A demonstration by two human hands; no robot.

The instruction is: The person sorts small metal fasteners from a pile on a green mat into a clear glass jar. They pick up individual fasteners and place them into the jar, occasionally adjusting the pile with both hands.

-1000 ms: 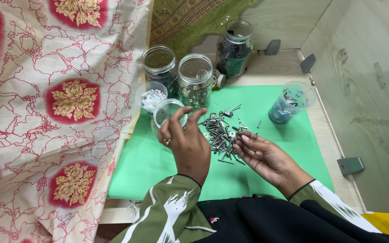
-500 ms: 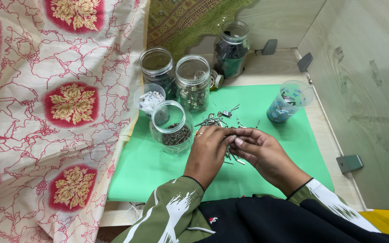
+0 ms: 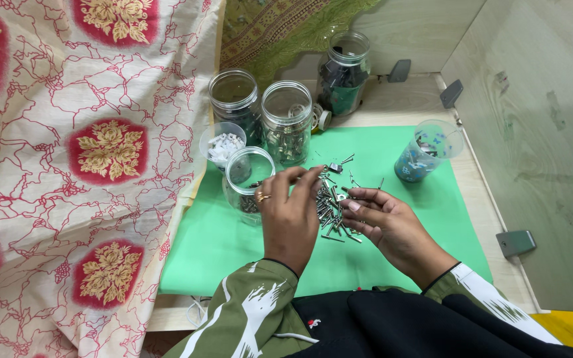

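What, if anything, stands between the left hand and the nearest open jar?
Nothing visible does. The left hand hovers over the screw pile on the green mat, and the nearest jar stands open just beside its fingers, with no object between them.

Shiny metal screws (image 3: 331, 209); clear glossy plastic jars (image 3: 286, 122); matt green mat (image 3: 399, 219); printed cloth (image 3: 81, 166)

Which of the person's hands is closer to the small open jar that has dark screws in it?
Left. The left hand is right beside the small open jar, its fingers near the rim. The right hand is farther off, across the pile of screws on the green mat.
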